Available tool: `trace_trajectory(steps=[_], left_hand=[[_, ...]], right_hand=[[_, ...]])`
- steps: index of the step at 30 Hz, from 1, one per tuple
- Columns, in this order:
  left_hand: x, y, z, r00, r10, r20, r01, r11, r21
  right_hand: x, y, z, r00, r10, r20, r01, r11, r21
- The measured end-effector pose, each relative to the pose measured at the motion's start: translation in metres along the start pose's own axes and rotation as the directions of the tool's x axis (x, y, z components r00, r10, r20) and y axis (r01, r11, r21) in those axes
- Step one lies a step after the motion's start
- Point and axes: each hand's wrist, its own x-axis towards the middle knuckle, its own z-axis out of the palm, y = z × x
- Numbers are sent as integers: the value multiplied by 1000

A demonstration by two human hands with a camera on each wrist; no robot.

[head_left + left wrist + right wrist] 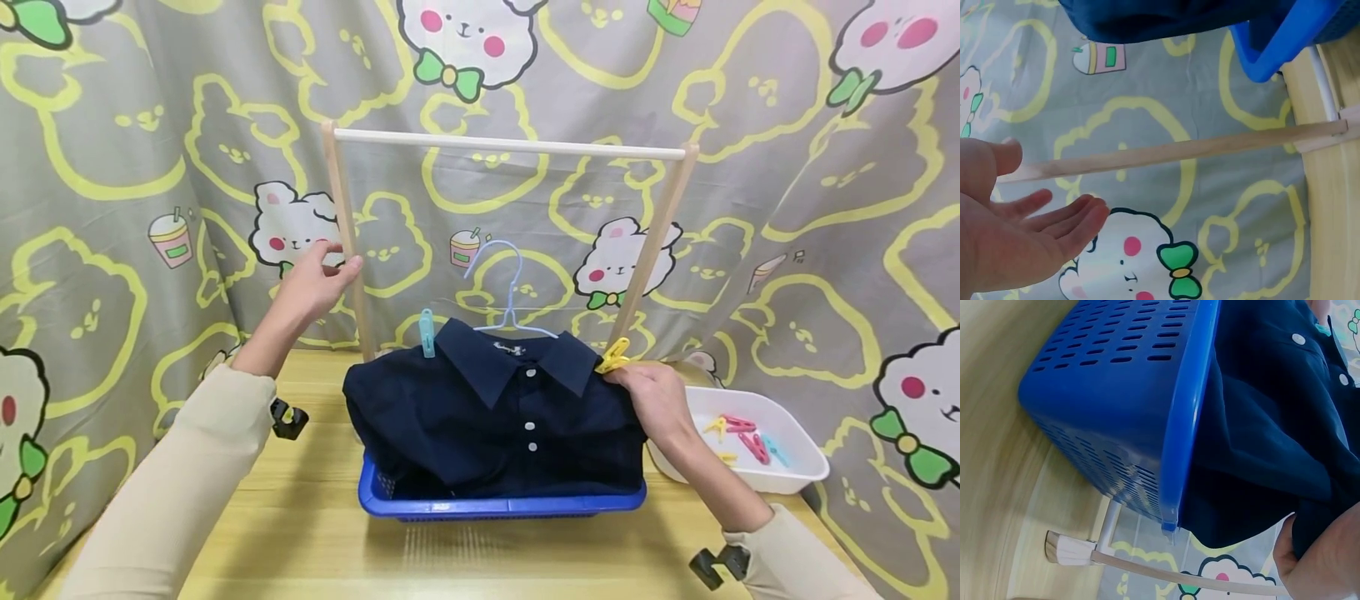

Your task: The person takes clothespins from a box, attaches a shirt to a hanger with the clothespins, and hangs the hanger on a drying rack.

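Note:
A navy collared shirt (pixel 450 425) with white buttons lies in a blue basket (pixel 510 505), its collar facing up. The hook of a pale blue hanger (pixel 513 292) stands out of the neck. One teal clothespin (pixel 427 333) sits on the shoulder at the left, and a yellow clothespin (pixel 614 356) on the shoulder at the right. Just beside the yellow one, my right hand (pixel 660 404) pinches the shirt's fabric; the right wrist view shows the thumb against the cloth (pixel 1310 540). My left hand (pixel 313 279) is raised near the rack's left post, fingers relaxed, holding nothing.
A wooden rack with a white top bar (pixel 510 144) stands behind the basket. At the right, a white tray (pixel 795 479) holds several yellow, pink and blue clothespins. A patterned curtain (pixel 247 108) hangs around the wooden table (pixel 315 533).

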Motion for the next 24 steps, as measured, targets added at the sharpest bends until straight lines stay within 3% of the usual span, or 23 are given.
trace_trajectory(steps=[4, 15, 24], left_hand=[[7, 4, 1, 999, 44, 17, -44, 999, 15], [17, -5, 7, 992, 111, -59, -107, 992, 68], [23, -16, 12, 990, 132, -49, -133, 991, -9]], right_hand=[[1, 0, 0, 1000, -8, -11, 8, 1000, 3], [1, 0, 1, 1000, -16, -6, 16, 1000, -14], [0, 1, 1, 1000, -11, -5, 11, 1000, -5]])
